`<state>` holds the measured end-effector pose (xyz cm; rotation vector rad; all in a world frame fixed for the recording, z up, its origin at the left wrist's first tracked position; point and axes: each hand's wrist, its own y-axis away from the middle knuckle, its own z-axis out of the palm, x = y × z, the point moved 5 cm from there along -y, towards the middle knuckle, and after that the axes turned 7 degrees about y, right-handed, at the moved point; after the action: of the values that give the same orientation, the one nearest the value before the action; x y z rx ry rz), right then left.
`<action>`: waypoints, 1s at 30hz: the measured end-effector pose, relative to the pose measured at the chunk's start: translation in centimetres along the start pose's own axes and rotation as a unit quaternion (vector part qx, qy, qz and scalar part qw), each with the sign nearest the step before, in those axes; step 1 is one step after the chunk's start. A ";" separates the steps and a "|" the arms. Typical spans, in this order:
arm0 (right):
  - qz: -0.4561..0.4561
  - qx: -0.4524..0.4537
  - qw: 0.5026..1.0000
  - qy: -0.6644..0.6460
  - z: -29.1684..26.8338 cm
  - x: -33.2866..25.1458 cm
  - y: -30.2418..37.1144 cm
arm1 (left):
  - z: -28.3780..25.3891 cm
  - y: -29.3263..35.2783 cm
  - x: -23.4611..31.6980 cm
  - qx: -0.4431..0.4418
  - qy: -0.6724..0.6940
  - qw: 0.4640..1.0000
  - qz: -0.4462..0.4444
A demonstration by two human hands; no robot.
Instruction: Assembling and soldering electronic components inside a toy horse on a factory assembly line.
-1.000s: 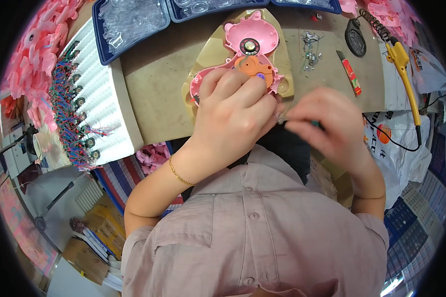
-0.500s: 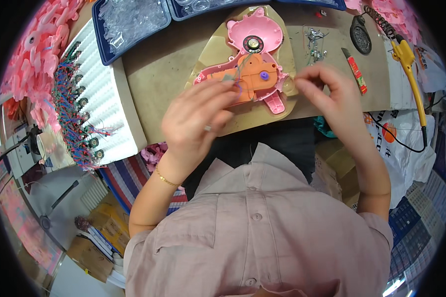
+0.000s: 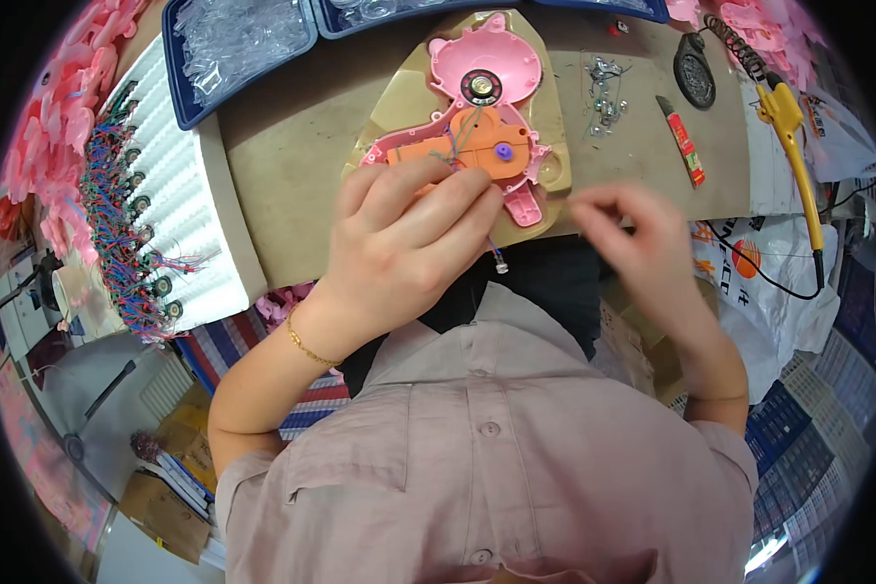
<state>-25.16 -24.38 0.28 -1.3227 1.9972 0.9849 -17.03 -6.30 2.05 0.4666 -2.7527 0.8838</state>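
Observation:
A pink plastic toy shell (image 3: 516, 73) lies open in a tan moulded holder (image 3: 552, 117). Inside it sit a round black speaker (image 3: 481, 88) and an orange housing (image 3: 501, 131) with a purple knob (image 3: 503, 152); thin wires cross the housing. My left hand (image 3: 409, 234) is closed over the shell's near left edge, its fingers bunched on a wire (image 3: 494, 243) that hangs out below them and ends in a small clear part (image 3: 500, 265). Apart from the shell, to its right, my right hand (image 3: 638, 243) pinches thumb and forefinger together; blur hides whatever may be between them.
White foam tray (image 3: 180, 204) at left carries speakers with bundled wires (image 3: 117, 214). Blue bins (image 3: 180, 88) of clear plastic pieces line the back. Small wired parts (image 3: 605, 97), a red-handled cutter (image 3: 686, 146), a black oval stand (image 3: 694, 73) and a yellow soldering iron (image 3: 798, 146) lie rightward.
My left hand has lowered and closed its fingers; the wire end with the clear part now hangs beneath it. My right hand has come down toward me. The whole view has shifted slightly.

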 end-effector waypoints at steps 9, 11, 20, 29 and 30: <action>-0.318 0.091 0.910 0.250 0.0 -3.9 -4.1 | 0.1 -0.6 1.7 -0.038 -0.091 0.995 0.006; -0.308 0.064 0.925 0.215 -0.3 -3.6 -4.2 | 0.2 -0.4 1.7 -0.063 -0.092 0.994 0.006; -0.161 -0.031 0.985 0.051 -0.1 -2.4 -5.1 | 0.6 -0.3 1.8 -0.096 -0.089 0.991 -0.004; -0.147 0.115 0.981 0.050 0.4 -1.0 -3.5 | 0.7 0.0 1.5 -0.084 -0.065 0.994 -0.012; -0.167 0.127 0.974 0.083 0.5 -1.0 -3.4 | 0.7 -0.1 1.5 -0.084 -0.065 0.994 -0.013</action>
<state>-21.60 -24.27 -0.19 -1.5671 1.8578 0.4610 -18.47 -7.12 1.99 0.5452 -2.8990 0.6298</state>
